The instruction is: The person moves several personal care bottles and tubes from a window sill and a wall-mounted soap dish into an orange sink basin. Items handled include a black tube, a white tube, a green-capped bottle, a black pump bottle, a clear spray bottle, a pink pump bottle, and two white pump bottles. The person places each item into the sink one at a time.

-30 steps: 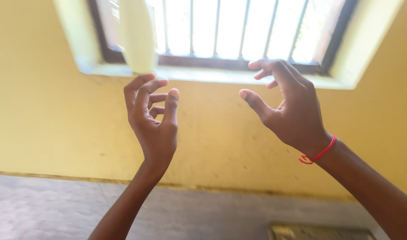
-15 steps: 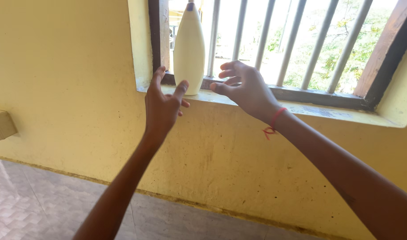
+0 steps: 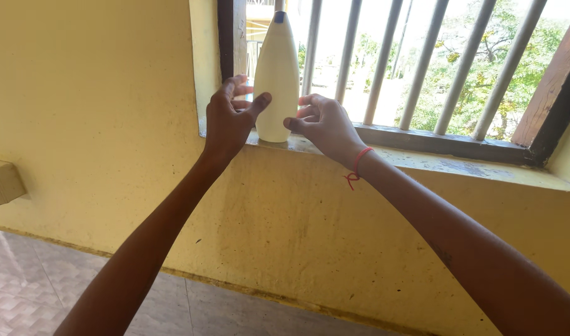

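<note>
bottle (image 3: 277, 78) upright on sill (image 3: 422, 162), against bars (image 3: 422, 62). my left hand (image 3: 229, 121) and right hand (image 3: 322, 124) flank its base, thumbs touching, neither grip closed. risk: tall bottle, low uneven nudge may tip it off sill edge.

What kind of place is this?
Probably a room in a house: a yellow plastered wall, a barred window looking onto trees, and a cream bottle standing on the sill.

Yellow wall (image 3: 98, 93) — barred window (image 3: 422, 62); tiled floor (image 3: 23, 292)
</note>
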